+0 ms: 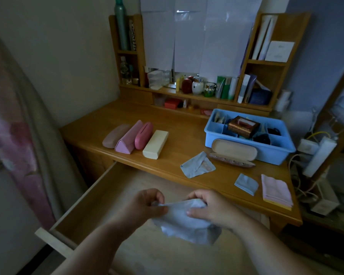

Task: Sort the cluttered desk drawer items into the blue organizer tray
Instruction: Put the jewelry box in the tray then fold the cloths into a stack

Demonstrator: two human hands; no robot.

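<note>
Item: pale blue lens cloth [185,221], pinched by left hand [145,205] and right hand [211,207]; blue organizer tray [282,153] lay beyond-right of the cloth, nearer the right hand.

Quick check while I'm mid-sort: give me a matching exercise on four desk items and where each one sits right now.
Things:
1. open glasses case
2. cream box
3. pink cloth stack
4. pale blue cloth

Places:
A. right front corner of the desk
B. pinched by the left hand and right hand over the open drawer
C. against the blue organizer tray's front wall
D. right end of the row of closed cases

Pairs: 1-C, 2-D, 3-A, 4-B
</note>
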